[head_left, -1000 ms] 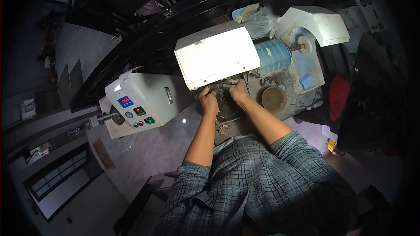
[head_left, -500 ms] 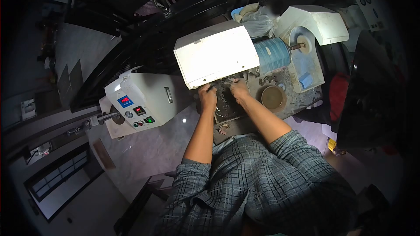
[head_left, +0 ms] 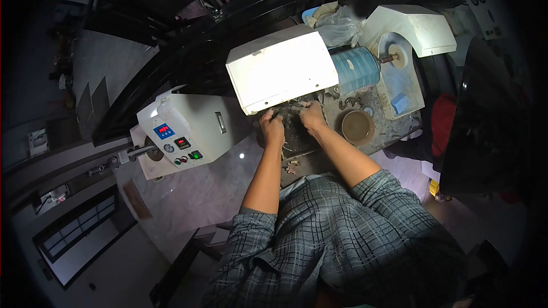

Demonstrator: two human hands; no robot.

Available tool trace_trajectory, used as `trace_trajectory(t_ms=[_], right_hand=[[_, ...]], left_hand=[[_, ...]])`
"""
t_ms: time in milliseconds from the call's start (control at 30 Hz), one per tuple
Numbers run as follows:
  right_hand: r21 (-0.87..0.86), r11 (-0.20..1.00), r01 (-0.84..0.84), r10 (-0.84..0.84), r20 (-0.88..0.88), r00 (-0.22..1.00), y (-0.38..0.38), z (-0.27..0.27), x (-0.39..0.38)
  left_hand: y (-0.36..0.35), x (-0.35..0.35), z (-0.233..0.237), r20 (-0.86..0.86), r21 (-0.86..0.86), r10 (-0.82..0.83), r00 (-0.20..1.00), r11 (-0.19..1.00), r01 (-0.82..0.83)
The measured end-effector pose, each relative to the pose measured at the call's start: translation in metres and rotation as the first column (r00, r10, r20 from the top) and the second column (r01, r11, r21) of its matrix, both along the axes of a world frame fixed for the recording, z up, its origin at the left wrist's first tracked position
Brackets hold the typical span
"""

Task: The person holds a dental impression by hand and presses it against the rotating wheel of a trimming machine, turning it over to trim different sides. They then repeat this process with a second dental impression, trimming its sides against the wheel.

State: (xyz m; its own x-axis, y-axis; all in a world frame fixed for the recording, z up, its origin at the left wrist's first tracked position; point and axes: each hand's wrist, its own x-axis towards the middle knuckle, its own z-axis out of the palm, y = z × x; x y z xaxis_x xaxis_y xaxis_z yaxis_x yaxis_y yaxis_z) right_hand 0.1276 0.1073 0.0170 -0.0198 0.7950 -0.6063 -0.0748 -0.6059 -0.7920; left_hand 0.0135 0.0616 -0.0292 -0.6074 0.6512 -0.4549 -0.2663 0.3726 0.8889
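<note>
My left hand [head_left: 273, 128] is at the lower front edge of a white machine hood [head_left: 279, 71], with its fingers curled together. Just to its right, my right hand [head_left: 311, 117] is also closed, fingertips pointing in under the hood. Anything pinched in either hand is too small or too shaded to make out. Between and below the hands lies a dark, wet-looking tray [head_left: 298, 144]. Right of my right hand stands a round tub [head_left: 358, 127] of murky brownish liquid.
A blue translucent bottle [head_left: 357, 69] lies against the hood's right side. Farther right is a second white machine [head_left: 402, 63] with a spindle and a blue block [head_left: 399, 102]. On the left, a white control box [head_left: 191, 128] shows lit displays. Plastic bags [head_left: 339, 25] sit behind.
Both hands stay under the hood's front edge, with the left shifted very slightly right. The view has moved a little. Nothing is visibly picked up or let go.
</note>
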Motion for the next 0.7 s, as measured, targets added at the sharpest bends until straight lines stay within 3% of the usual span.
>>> trace_trajectory(t_ms=[233, 300, 333, 400, 433, 500, 633, 700], right_hand=[[0.114, 0.990, 0.078, -0.093, 0.127, 0.988, -0.002, 0.020, -0.007], [0.124, 0.990, 0.074, -0.067, -0.063, 0.996, -0.001, 0.008, -0.006], [0.123, 0.990, 0.074, -0.067, -0.063, 0.996, -0.001, 0.001, -0.005], [0.109, 0.994, 0.032, -0.034, 0.013, 0.999, -0.002, -0.010, -0.003], [0.109, 0.994, 0.032, -0.034, 0.013, 0.999, -0.001, -0.007, -0.003], [0.051, 0.998, -0.025, 0.024, 0.030, 0.999, -0.001, 0.007, -0.001], [0.055, 0.998, 0.016, -0.015, -0.021, 1.000, -0.001, 0.024, -0.004], [0.036, 0.999, 0.023, -0.022, -0.019, 1.000, -0.002, 0.027, -0.003]], left_hand=[[-0.001, 0.000, 0.009, 0.159, 0.005, 0.072, 0.985, 0.997, -0.074], [-0.001, 0.001, 0.008, 0.238, 0.025, 0.115, 0.964, 0.992, -0.125], [-0.002, -0.002, 0.002, 0.238, 0.025, 0.116, 0.964, 0.992, -0.125], [-0.005, -0.009, -0.016, 0.001, 0.048, -0.115, 0.993, 0.992, 0.115], [-0.005, -0.006, -0.007, 0.001, 0.048, -0.115, 0.993, 0.992, 0.115], [-0.006, 0.001, 0.023, -0.388, -0.113, -0.238, 0.890, 0.971, 0.210], [-0.005, 0.002, 0.026, -0.447, -0.115, -0.266, 0.854, 0.964, 0.240], [-0.007, -0.001, 0.006, -0.352, -0.043, -0.214, 0.911, 0.976, 0.212]])
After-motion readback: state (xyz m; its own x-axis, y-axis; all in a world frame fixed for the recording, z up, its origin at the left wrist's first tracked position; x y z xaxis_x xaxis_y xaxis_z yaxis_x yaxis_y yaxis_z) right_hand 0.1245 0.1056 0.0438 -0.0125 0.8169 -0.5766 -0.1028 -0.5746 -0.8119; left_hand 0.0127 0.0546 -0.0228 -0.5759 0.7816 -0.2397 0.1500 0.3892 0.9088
